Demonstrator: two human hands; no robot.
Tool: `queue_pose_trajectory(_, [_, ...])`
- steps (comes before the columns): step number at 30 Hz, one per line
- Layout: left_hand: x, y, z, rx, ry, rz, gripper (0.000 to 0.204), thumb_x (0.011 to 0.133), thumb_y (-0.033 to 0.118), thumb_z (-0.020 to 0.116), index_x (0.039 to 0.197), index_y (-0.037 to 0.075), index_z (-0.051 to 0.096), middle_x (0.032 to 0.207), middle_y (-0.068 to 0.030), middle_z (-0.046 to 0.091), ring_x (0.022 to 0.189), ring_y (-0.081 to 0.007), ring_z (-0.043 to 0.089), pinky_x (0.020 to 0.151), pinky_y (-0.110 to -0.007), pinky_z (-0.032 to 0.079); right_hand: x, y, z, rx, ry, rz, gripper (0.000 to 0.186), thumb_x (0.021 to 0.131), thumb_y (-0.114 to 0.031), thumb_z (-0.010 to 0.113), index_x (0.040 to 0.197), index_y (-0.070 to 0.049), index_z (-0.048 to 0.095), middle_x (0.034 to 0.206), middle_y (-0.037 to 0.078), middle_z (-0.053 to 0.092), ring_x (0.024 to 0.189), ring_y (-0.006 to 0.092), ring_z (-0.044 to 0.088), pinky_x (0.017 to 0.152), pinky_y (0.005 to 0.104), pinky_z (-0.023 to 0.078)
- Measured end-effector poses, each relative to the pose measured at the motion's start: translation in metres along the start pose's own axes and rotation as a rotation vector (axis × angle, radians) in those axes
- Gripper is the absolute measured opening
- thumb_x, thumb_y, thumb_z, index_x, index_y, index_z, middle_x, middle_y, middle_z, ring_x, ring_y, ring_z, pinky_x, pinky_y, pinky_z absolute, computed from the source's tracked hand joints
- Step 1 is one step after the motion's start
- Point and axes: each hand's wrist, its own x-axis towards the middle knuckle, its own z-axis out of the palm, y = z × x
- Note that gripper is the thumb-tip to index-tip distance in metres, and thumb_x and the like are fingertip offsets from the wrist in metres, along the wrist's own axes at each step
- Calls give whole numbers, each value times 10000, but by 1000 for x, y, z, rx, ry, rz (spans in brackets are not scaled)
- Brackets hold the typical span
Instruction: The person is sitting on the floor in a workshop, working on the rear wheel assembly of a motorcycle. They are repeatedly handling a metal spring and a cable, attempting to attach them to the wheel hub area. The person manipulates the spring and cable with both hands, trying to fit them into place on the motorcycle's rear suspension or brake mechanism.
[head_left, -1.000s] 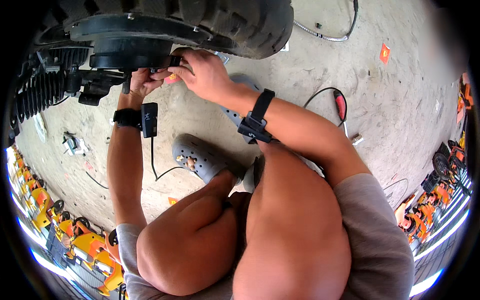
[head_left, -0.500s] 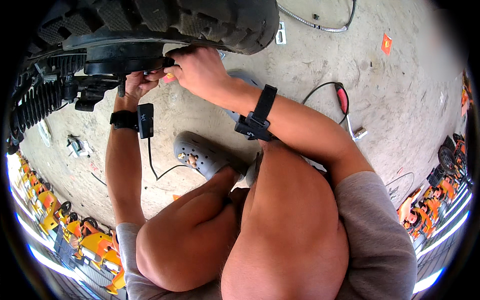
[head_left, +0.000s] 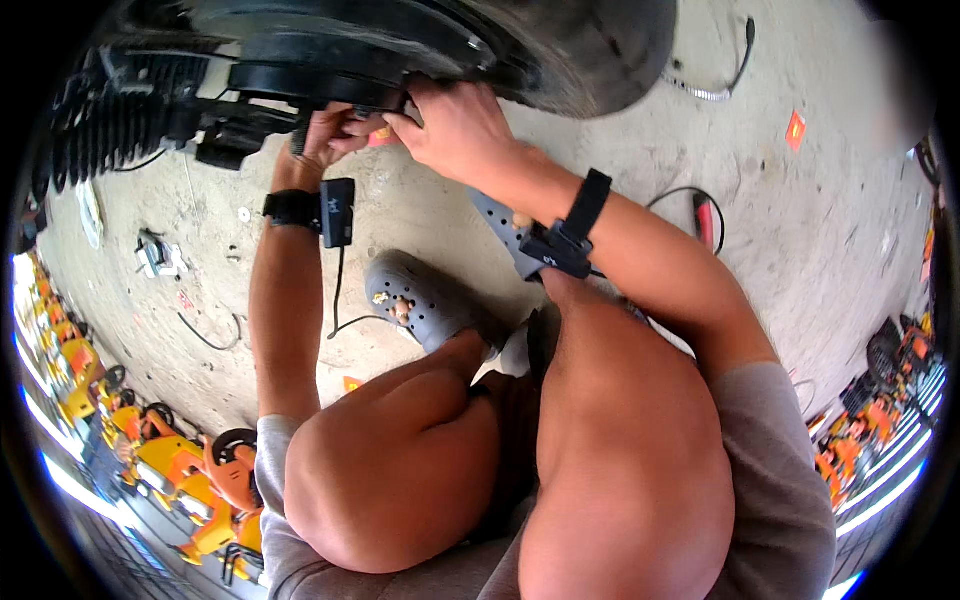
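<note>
A large black tyre with a round black hub fills the top of the view. Both my hands work at the hub's lower edge. My left hand reaches up beneath it, fingers curled around something I cannot make out. Beside it, my right hand presses bent fingers and thumb to the hub's edge; the fingertips are partly hidden and what they grip does not show. A threaded bolt points down next to my left hand. Left of the hub is a black coil spring.
On the concrete floor lie a red-handled tool, a small metal part, a flexible metal hose and a red paper piece. My grey clogs are below my hands. Orange and yellow vehicles stand in rows behind.
The view has shifted, so the wheel and both hands appear farther right. The tyre's tread has turned away, showing more of its side. Both hands stay at the hub's lower edge.
</note>
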Motion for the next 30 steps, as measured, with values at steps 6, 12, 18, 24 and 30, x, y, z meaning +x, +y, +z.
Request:
queue_pose_trajectory(6, [-5, 4, 12, 61, -44, 42, 245, 893, 130, 559, 699, 142, 411, 655, 51, 316, 534, -42, 269, 399, -177, 157, 4, -7, -4, -88, -4, 38, 261, 779, -336, 729, 843, -83, 723, 718, 127, 674, 668, 306, 658, 641, 399, 524])
queue_pose_trajectory(12, [-26, 17, 24, 254, 87, 74, 194, 902, 175, 547, 760, 86, 449, 649, 54, 314, 539, -17, 261, 374, -160, 163, -3, -3, 3, -79, 151, 8, 242, 763, -308, 755, 867, -91, 726, 710, 95, 681, 639, 287, 658, 606, 368, 519])
queue_pose_trajectory(18, [-25, 15, 29, 159, 25, 18, 208, 916, 145, 571, 732, 109, 480, 639, 56, 342, 517, -25, 254, 374, -169, 146, -10, 6, 18, 196, 237, 70, 252, 757, -258, 776, 895, -58, 709, 786, 100, 699, 715, 264, 681, 644, 341, 533])
queue_pose_trajectory(24, [-18, 16, 11, 146, 58, 53, 229, 912, 152, 573, 710, 82, 489, 630, 50, 348, 507, -32, 259, 370, -164, 152, -9, 7, 22, 294, 227, 83, 249, 768, -239, 770, 912, -45, 706, 826, 104, 707, 736, 257, 692, 657, 329, 538])
queue_pose_trajectory(30, [-13, 10, 6, 131, 6, 42, 233, 908, 169, 565, 705, 99, 475, 642, 42, 318, 525, -41, 236, 392, -167, 150, -7, 5, 12, 218, 176, 70, 304, 719, -281, 768, 888, -34, 713, 721, 117, 684, 680, 289, 673, 639, 363, 530])
